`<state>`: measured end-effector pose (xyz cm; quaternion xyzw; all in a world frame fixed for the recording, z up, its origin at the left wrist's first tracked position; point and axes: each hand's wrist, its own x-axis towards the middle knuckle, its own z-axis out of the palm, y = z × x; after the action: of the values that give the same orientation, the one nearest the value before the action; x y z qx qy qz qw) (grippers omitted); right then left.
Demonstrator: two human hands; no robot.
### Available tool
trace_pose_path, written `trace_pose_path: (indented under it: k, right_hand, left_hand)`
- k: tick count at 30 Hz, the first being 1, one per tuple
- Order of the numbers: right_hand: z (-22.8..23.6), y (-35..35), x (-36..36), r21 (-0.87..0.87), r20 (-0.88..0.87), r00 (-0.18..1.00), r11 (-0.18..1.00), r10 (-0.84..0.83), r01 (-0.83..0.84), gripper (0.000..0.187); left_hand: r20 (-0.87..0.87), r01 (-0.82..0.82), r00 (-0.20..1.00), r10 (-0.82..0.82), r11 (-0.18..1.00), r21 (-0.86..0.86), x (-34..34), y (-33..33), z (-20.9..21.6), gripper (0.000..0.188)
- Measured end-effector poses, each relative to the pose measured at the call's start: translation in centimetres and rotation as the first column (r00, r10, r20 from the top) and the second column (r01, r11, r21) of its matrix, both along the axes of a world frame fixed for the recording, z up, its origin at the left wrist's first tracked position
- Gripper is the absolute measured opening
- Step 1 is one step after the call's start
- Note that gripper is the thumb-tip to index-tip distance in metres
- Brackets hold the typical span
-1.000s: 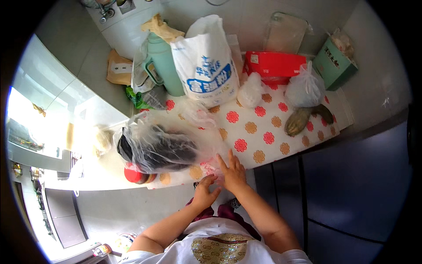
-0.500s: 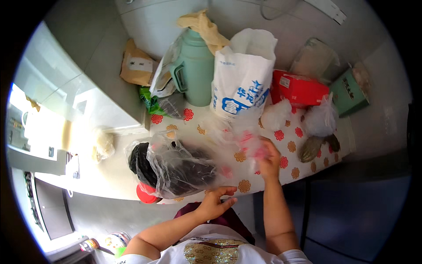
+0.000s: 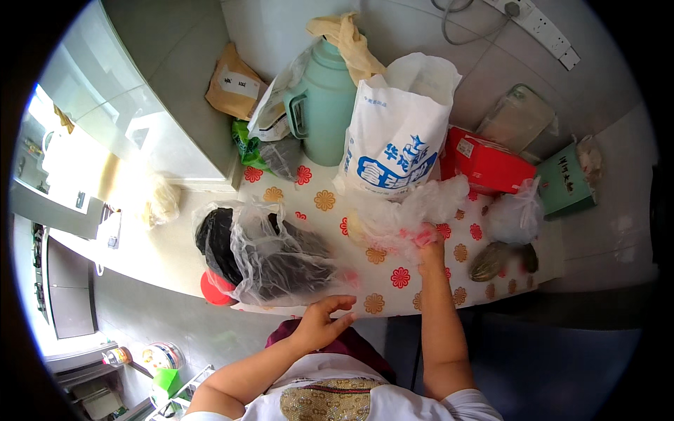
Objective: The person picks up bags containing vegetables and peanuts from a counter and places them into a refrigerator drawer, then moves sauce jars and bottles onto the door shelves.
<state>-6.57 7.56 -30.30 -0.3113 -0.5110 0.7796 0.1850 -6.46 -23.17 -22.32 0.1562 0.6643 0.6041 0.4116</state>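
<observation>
My right hand (image 3: pixel 431 250) is closed on a crumpled clear plastic bag (image 3: pixel 390 223) with pinkish-red parts, in front of the tall white sack (image 3: pixel 400 133). Part of that bag merges with the whitish plastic beside it, so its edge is hard to make out. At the counter's front edge my left hand (image 3: pixel 324 324) is empty, fingers apart. Just beyond it lies a clear plastic bag (image 3: pixel 270 259) with a black bag (image 3: pixel 217 242) inside. A round red lid (image 3: pixel 216 289) shows beneath its left end.
Behind stand a green thermos jug (image 3: pixel 330 105), a brown paper packet (image 3: pixel 235 84), a red box (image 3: pixel 490 160) and a green box (image 3: pixel 565 184). At right sit a tied white bag (image 3: pixel 516 212) and dark green vegetables (image 3: pixel 491 262). A power strip (image 3: pixel 544 28) hangs on the wall.
My right hand has pushed the crumpled plastic bag slightly farther back, against the whitish plastic near the sack. My left hand stays at the edge. The whole view has shifted a little.
</observation>
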Motion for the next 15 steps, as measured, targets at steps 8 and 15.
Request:
trace_pose_path:
  k: [8,15]
  right_hand:
    - [3.4,3.1,4.4,0.335,0.156,0.984,0.942,-0.082,0.025,0.039]
    - [13.1,-10.3,8.1,0.9,0.195,0.836,0.245,0.513,-0.36,0.032]
  left_hand:
    - [-0.083,0.061,0.995,-0.053,0.994,0.092,1.9,3.0,-0.6,0.045]
    - [0.439,-0.437,0.864,0.248,0.803,0.406,2.9,5.0,2.7,0.045]
